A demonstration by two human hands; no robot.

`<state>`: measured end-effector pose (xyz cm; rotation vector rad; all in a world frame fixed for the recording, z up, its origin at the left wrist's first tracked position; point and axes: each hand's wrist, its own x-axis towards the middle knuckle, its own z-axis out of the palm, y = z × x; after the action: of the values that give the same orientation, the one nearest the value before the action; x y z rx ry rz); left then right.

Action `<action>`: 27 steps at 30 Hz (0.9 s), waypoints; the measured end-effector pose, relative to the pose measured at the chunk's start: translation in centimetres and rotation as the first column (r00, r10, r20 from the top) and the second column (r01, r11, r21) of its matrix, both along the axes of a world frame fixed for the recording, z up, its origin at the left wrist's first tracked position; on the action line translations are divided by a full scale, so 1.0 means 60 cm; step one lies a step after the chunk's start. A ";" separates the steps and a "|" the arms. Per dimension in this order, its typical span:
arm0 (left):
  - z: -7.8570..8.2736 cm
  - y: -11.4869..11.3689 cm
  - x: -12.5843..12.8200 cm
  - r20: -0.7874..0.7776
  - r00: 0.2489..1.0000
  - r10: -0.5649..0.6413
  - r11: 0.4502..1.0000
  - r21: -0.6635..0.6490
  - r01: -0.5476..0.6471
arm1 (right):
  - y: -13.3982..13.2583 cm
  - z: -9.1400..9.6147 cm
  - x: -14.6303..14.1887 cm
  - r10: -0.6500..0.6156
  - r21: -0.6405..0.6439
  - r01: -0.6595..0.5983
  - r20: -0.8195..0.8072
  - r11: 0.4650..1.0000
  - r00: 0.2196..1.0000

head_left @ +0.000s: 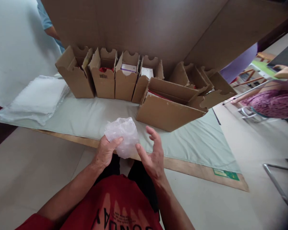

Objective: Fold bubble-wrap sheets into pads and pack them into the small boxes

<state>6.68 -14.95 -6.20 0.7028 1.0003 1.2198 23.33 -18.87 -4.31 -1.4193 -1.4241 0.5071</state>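
My left hand point(107, 150) grips a crumpled wad of clear bubble wrap point(123, 134) just above the near edge of the table. Its thumb presses into the wad's lower left side. My right hand point(152, 153) hovers beside the wad on the right, fingers spread and curved, with one fingertip close to the plastic. Both hands are over the pale green cloth point(91, 118) that covers the table.
A row of open cardboard boxes point(105, 80) stands at the back, with a larger tilted box point(169, 110) to the right. A stack of plastic sheets point(36, 97) lies at the left. A big cardboard panel point(139, 28) rises behind. Another person sits at far right point(276, 99).
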 end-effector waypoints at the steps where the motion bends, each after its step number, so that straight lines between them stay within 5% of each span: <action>1: -0.004 -0.004 -0.001 -0.048 0.999 -0.026 0.999 0.029 0.027 | -0.003 0.008 0.003 0.004 0.045 -0.007 0.076 0.999 0.997; 4: -0.006 -0.020 0.005 -0.141 0.986 -0.086 0.990 0.099 0.100 | -0.008 0.013 -0.004 0.146 -0.043 -0.143 0.083 0.989 0.986; 7: 0.006 -0.031 0.015 -0.148 0.986 -0.081 0.991 0.093 0.096 | -0.011 -0.002 -0.021 0.257 -0.190 -0.287 -0.168 0.939 0.952; 12: 0.024 -0.029 0.022 -0.172 0.981 -0.089 0.991 0.080 0.104 | -0.022 -0.001 -0.024 0.312 -0.172 -0.444 -0.499 0.879 0.809; 16: 0.024 -0.026 0.030 -0.117 0.981 -0.153 0.977 0.128 0.168 | -0.025 0.028 0.003 0.408 -0.160 -0.559 -0.528 0.813 0.745; 21: 0.018 -0.032 0.048 -0.067 0.935 -0.349 0.928 0.112 0.354 | -0.017 0.033 0.040 0.320 -0.247 -0.548 -0.597 0.799 0.735; 27: 0.012 -0.033 0.079 -0.164 0.896 -0.412 0.890 0.137 0.434 | 0.005 0.036 0.082 0.255 -0.275 -0.588 -0.706 0.761 0.661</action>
<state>11.43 -16.93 -5.50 1.0871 0.7960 0.8857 28.23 -18.60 -2.17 -1.0662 -1.0832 1.6115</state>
